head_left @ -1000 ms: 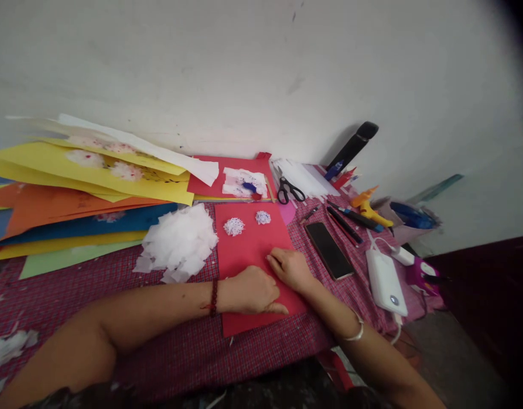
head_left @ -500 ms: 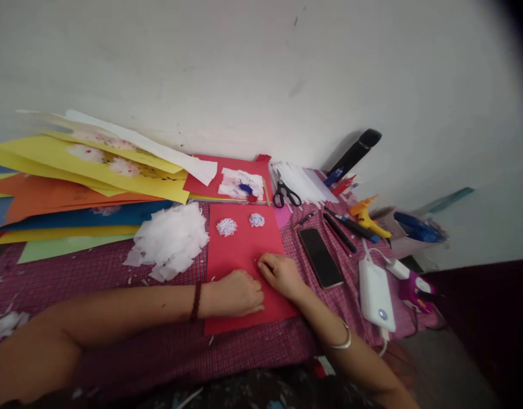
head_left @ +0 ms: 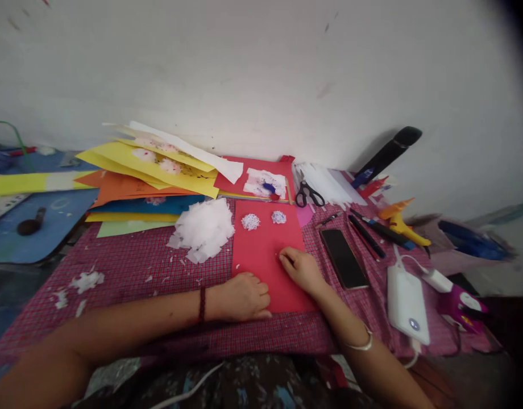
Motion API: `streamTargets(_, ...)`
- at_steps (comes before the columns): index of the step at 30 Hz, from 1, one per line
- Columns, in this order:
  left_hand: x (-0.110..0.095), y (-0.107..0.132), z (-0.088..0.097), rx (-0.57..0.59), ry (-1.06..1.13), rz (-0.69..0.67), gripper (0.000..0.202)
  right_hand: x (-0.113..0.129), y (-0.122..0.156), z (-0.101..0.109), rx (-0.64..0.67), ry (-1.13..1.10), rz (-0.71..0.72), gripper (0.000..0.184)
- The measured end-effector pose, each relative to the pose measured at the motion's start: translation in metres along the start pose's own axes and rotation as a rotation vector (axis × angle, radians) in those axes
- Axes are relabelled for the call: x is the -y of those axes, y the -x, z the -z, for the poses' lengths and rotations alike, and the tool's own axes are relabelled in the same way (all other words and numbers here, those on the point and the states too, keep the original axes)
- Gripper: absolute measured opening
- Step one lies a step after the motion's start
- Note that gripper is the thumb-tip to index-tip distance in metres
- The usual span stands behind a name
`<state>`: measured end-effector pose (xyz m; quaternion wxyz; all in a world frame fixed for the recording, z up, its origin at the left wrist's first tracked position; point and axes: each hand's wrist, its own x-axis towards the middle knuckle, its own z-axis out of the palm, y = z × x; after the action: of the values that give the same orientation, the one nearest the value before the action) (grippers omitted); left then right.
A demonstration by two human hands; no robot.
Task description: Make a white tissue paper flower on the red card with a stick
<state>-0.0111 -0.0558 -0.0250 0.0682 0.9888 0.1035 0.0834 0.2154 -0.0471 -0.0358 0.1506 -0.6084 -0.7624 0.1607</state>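
Observation:
A red paper sheet (head_left: 265, 250) lies on the checked tablecloth (head_left: 133, 267) in front of me. Two small white paper flowers (head_left: 250, 221) (head_left: 279, 217) sit near its far edge. My left hand (head_left: 244, 296) rests on the sheet's near left corner with its fingers curled under; a red band is on the wrist. My right hand (head_left: 302, 268) lies on the sheet's right side, fingers curled and tips pressed to the paper. What either hand encloses is hidden.
A heap of white tissue pieces (head_left: 204, 227) lies left of the sheet, with stacked coloured papers (head_left: 146, 176) behind it. To the right are scissors (head_left: 309, 195), a phone (head_left: 344, 258), pens (head_left: 366, 233), a yellow glue gun (head_left: 398, 218) and a white power bank (head_left: 406, 304). A wall stands behind.
My view has swung left, so more of the table's left side shows. Both hands stay on the red sheet in much the same pose.

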Motion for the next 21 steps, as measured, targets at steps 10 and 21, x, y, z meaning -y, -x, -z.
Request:
streamTargets(10,0.006,0.006,-0.003,-0.023,0.065,0.029,0.028,0.011,-0.003,0.029,0.136,0.056,0.013,0.019)
streamTargets(21,0.012,0.008,-0.007,0.003,0.169,0.049,0.018,-0.124,0.019,0.165,-0.051,0.305,-0.531,0.028)
